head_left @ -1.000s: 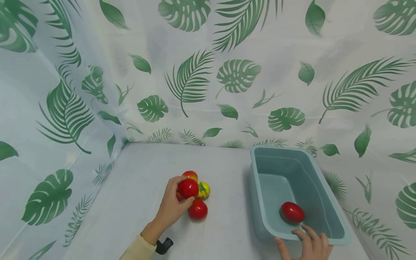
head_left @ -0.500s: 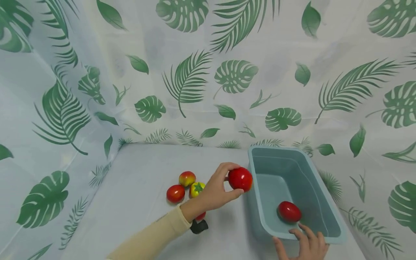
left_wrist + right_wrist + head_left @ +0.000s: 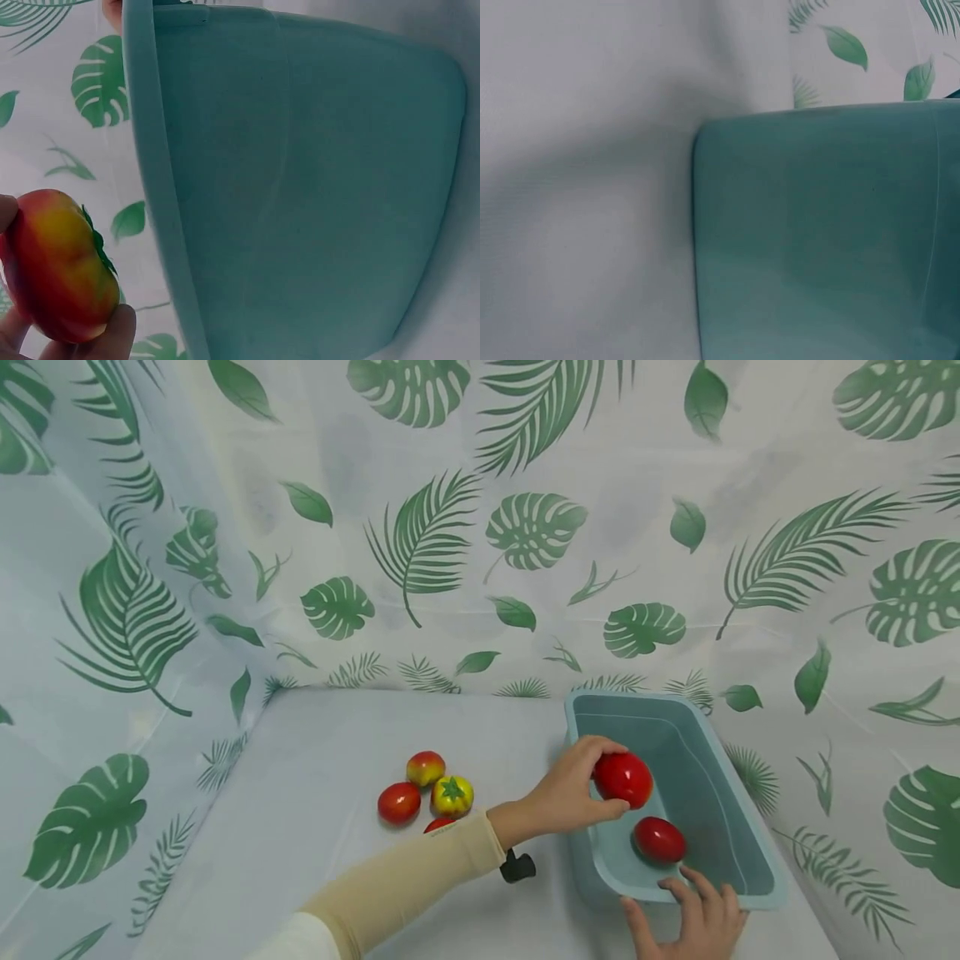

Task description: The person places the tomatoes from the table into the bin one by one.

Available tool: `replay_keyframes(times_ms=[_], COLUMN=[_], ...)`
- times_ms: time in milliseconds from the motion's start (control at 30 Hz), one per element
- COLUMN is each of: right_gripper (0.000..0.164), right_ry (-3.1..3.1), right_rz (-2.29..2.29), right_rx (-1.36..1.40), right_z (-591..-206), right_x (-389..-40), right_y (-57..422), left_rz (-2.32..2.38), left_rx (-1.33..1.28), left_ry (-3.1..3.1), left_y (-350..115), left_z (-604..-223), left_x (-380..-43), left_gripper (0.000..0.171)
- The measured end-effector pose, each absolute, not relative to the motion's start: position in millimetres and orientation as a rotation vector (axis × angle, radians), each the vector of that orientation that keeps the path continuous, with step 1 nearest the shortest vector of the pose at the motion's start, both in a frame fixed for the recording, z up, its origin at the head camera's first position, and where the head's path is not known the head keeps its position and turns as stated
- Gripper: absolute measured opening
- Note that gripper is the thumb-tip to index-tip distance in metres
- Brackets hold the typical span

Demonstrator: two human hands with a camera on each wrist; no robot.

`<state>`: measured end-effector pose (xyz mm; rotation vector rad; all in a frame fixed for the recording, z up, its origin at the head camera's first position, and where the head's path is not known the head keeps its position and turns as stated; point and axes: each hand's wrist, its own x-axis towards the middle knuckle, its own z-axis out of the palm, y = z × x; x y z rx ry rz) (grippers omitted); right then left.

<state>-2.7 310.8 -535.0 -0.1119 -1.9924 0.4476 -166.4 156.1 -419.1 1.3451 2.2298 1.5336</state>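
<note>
A glossy, rounded red-and-yellow tomato with a green leafy top (image 3: 61, 266) is pinched in the left hand (image 3: 570, 789), thumb on its near side and fingers round the far side. In the head view it hangs over the opening of the pale blue-green, deep rectangular bin (image 3: 652, 731), inside whose walls a shiny, dark-red oval fruit (image 3: 659, 841) lies on the floor. The two look apart.

Done well, the placing would mean lowering the tomato well below the rim before the fingers part, on the bare floor behind the red oval, so that it neither drops nor knocks its neighbour; round and smooth, it will probably roll if let go high.

The left forearm, in a beige sleeve (image 3: 408, 868), slants in from the lower left, the hand reaching across the bin's left rim. The right hand (image 3: 693, 922) has its fingers bent over the near rim and its thumb in front, seemingly holding the bin; how firmly cannot be told.

Farther left on the white table (image 3: 495, 735) sit a red oval fruit (image 3: 399, 803), a red-and-yellow one (image 3: 426, 768), a yellow one with a green star-shaped top (image 3: 452, 795) and a red one (image 3: 441, 823) mostly hidden by the sleeve.
</note>
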Motion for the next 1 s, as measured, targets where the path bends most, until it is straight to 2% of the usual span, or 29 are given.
replay_keyframes(times_ms=[267, 700, 1000], right_gripper=[0.076, 0.076, 0.076], right_ry=[-2.003, -2.005, -1.958], right_rz=[0.441, 0.465, 0.441], right_rx=[-0.13, -0.136, -0.119], right_z=[-537, -534, -538], right_x=[-3, -3, -6], right_y=[310, 308, 312], left_rz=[1.519, 1.434, 1.358], left_rx=[1.285, 1.345, 1.319], left_ry=[2.245, 2.264, 2.299], left_y=[164, 173, 167], left_z=[-427, -431, -428], left_x=[-165, -162, -160], left_gripper=[0.059, 0.06, 0.072])
